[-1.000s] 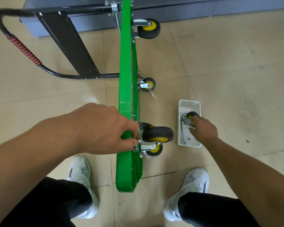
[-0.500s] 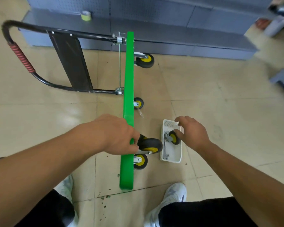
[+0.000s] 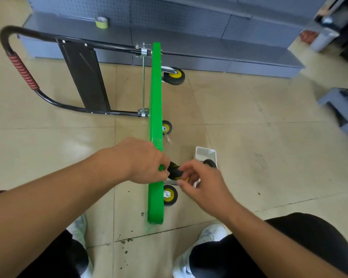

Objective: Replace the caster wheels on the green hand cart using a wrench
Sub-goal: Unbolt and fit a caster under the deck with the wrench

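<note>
The green flat-platform hand cart (image 3: pixel 156 117) stands tipped on its long edge on the beige tiled floor (image 3: pixel 249 137). Its black tubular handle with a red striped grip (image 3: pixel 22 71) lies out to the left and its wheels point right. Both hands meet at the near end of the platform, on a black-tyred caster wheel with a yellow hub (image 3: pixel 174 171).

The left hand (image 3: pixel 143 161) lies across the platform's upper edge. Its fingers and thumb are curled and pinch the inner end of that caster, where it meets the platform. The right hand (image 3: pixel 201 183) comes in from the other side with its fingers and thumb curled round the tyre (what lies under the fingertips is hidden).

Just below the hands a second yellow-hubbed caster (image 3: pixel 170 195) sits near the floor. Two more show farther along the platform: a small one (image 3: pixel 166 127) at the middle and a larger one (image 3: pixel 174 75) at the far end.

A small white slotted plastic basket (image 3: pixel 206 152) rests on the floor just right of the hands, with another black caster wheel (image 3: pixel 209 163) lying in it. Grey perforated metal shelving (image 3: pixel 189 23) runs along the far side, and a roll of yellow-green tape (image 3: pixel 101 22) sits on its low ledge. Dark crumbs of debris (image 3: pixel 127 240) are scattered on the tiles near the person's white shoes (image 3: pixel 209 235).
</note>
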Tool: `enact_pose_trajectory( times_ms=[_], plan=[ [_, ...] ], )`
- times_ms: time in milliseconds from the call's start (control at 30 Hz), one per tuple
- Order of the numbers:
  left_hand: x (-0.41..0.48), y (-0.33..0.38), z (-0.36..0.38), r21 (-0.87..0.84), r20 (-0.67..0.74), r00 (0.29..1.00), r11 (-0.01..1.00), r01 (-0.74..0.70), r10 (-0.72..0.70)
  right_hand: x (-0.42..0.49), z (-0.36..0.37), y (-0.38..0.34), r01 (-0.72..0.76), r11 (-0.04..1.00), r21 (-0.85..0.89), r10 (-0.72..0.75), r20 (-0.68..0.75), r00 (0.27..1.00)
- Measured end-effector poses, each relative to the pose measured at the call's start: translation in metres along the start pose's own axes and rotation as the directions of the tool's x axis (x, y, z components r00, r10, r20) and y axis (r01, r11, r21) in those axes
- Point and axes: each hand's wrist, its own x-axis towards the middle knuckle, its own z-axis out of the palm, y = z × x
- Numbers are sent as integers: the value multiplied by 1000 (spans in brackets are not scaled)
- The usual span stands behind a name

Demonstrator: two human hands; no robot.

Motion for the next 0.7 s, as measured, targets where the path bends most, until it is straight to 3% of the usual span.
enact_pose_trajectory(
  times_ms=[267, 500, 700],
  plan=[
    [-3, 2, -2, 5, -5, 999, 999, 32, -32, -9, 42, 3, -202, 938, 282, 198, 45, 979],
    [1, -1, 0, 26, 7, 1000, 1000, 13, -13, -4, 54, -15, -309, 724, 617, 374, 26, 927],
    [2, -3, -1, 43, 26, 1000, 999, 9, -10, -2, 55, -17, -353, 694, 628, 415, 53, 908]
  ],
)
